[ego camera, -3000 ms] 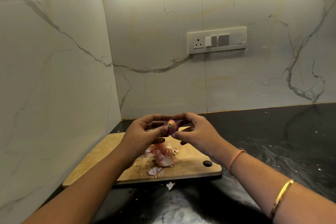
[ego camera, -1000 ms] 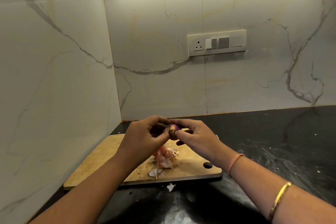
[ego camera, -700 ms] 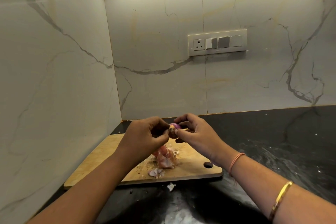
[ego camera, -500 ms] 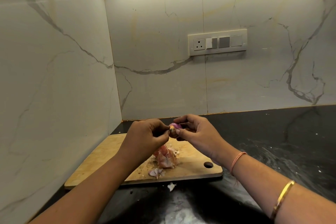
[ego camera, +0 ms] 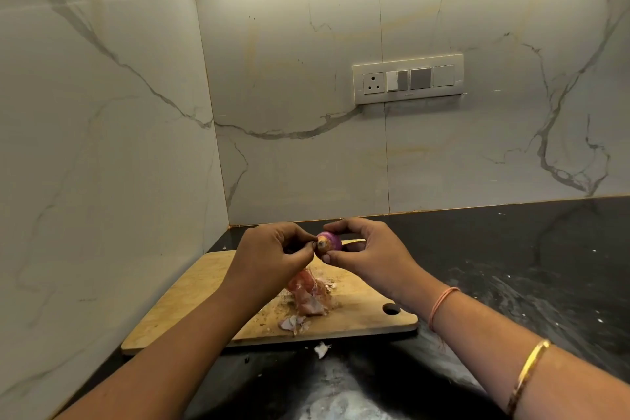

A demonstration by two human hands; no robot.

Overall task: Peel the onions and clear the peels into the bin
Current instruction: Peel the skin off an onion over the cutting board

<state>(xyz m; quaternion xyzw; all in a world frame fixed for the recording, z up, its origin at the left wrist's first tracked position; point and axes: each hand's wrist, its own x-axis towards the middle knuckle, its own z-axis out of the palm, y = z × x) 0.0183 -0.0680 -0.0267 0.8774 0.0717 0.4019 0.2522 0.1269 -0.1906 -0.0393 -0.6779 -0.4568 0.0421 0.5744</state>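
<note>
Head cam: onion (ego camera: pixel 329 241) held above board (ego camera: pixel 191 297) far edge, pinched betw right hand (ego camera: pixel 371 257) thumb + index fingers; left hand (ego camera: pixel 271 254) fingers pinching its root end. Peels (ego camera: pixel 308 298) piled mid-board.

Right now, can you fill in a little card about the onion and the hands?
onion: small, purple, held above the cutting board
right hand: holds the onion in its fingertips
left hand: pinches the onion's end
peels: pile on the board, one scrap on the black counter
bin: not in view
</note>
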